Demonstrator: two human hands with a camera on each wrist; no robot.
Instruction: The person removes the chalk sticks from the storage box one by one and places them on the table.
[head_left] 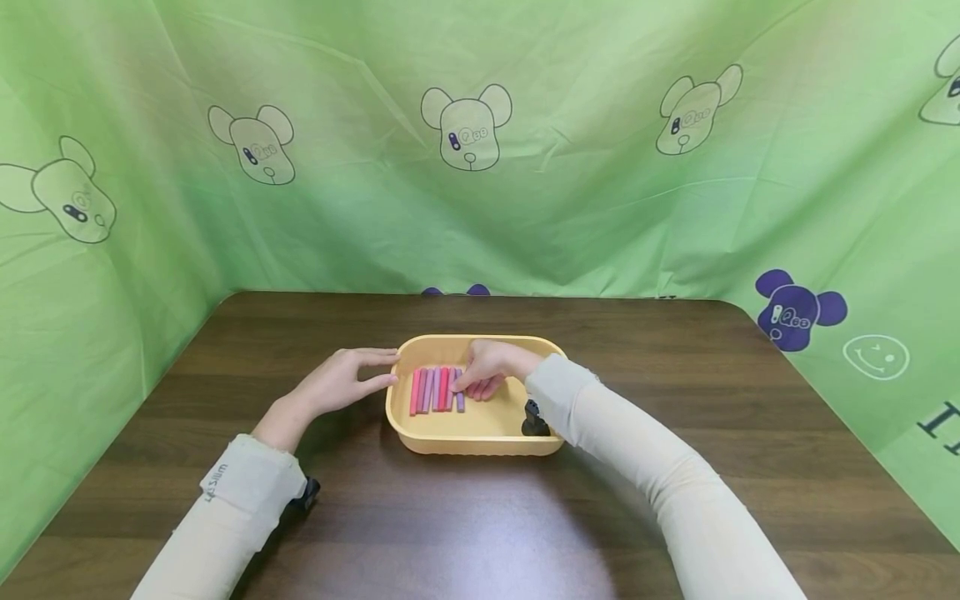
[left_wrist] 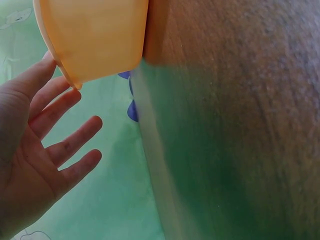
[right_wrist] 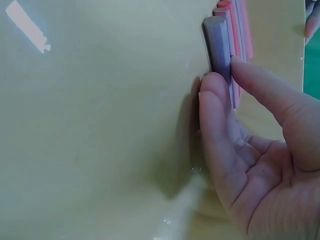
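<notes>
A yellow plastic tub stands on the table. Inside, towards its left, several pink, red and purple sticks lie side by side in a row. My right hand reaches into the tub from the right. Thumb and forefinger pinch a purple, many-sided stick at the row's right end, seen close up in the right wrist view. My left hand is at the tub's left end, its fingers loosely extended. Fingertips touch the rim there, while two other fingers stand apart from it.
The tub rests on a dark brown wooden table. A green curtain printed with bear heads hangs behind and at both sides. A black wrist device under the right cuff sits inside the tub's right end.
</notes>
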